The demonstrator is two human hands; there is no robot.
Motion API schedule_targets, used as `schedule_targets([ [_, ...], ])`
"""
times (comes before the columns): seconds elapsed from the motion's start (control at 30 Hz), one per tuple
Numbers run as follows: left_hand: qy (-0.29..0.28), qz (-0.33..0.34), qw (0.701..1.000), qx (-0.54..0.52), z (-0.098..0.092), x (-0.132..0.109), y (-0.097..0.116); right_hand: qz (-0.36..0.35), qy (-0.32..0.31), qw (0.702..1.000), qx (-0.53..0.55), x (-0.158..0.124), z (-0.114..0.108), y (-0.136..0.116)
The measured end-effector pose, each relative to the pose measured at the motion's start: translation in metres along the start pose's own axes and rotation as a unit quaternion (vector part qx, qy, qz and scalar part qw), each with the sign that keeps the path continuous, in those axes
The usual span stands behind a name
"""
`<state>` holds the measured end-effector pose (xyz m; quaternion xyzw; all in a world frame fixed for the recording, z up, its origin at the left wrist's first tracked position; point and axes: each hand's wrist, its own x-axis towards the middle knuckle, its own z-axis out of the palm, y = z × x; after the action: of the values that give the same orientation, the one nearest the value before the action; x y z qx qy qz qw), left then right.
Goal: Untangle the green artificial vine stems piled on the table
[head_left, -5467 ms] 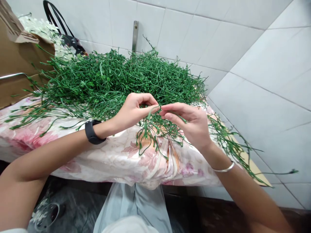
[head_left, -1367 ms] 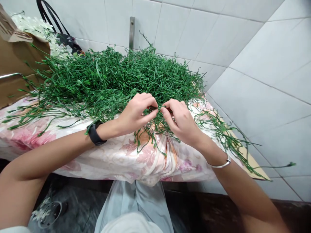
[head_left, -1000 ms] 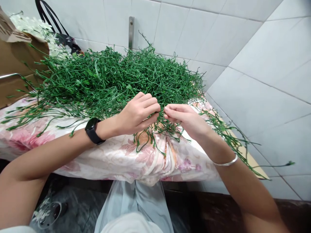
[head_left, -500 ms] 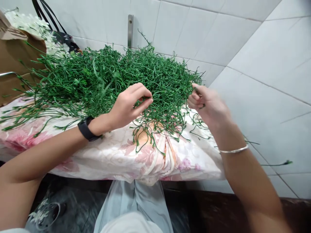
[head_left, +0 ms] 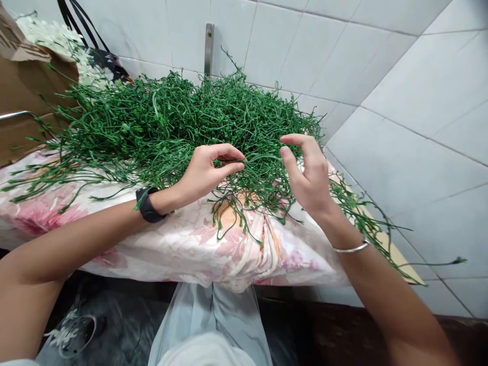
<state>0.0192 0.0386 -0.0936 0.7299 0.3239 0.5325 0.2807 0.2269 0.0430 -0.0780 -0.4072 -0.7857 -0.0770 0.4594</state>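
Note:
A large heap of thin green artificial flower stems (head_left: 183, 112) with small budded tips spreads over the table. My left hand (head_left: 206, 168), with a black watch on its wrist, is pinched at the heap's front; a green stem shows at its thumb and index fingertips, though partly hidden. To its right, my right hand (head_left: 308, 175) hovers over the heap's right end. Its thumb and index finger are apart, and nothing shows between them. A silver bangle circles that wrist.
A floral cloth (head_left: 163, 249) covers the table. At the left stands an open cardboard box (head_left: 38, 86) beside white artificial flowers (head_left: 57, 43). More stems lie on a pale yellow edge (head_left: 381, 239) at right. White tiled walls (head_left: 305, 46) close off the back and right side.
My right hand has moved left from the heap's right edge, and its curled fingers have opened. My left hand stays pinched, almost in the same place.

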Motion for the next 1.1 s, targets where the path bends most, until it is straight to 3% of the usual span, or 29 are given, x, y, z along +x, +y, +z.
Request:
schedule_targets([
  [0.13,0.008,0.011,1.0,0.024,0.001,-0.002,0.004,-0.085,0.03,0.996,0.016,-0.005,-0.005,-0.016],
  [0.33,0.006,0.035,0.998,0.049,0.003,-0.005,0.004,-0.185,0.062,0.98,-0.044,-0.008,-0.007,-0.021],
  [0.43,-0.002,0.049,0.997,0.057,0.004,-0.006,0.005,-0.216,0.041,0.972,-0.084,-0.007,-0.003,-0.019],
  [0.67,-0.041,0.074,0.995,0.06,0.006,-0.008,0.005,-0.213,-0.01,0.973,-0.086,-0.008,0.003,-0.016],
  [1.1,-0.073,0.091,0.99,0.079,0.008,-0.009,0.009,-0.185,0.016,0.98,-0.075,-0.01,0.004,-0.016],
])
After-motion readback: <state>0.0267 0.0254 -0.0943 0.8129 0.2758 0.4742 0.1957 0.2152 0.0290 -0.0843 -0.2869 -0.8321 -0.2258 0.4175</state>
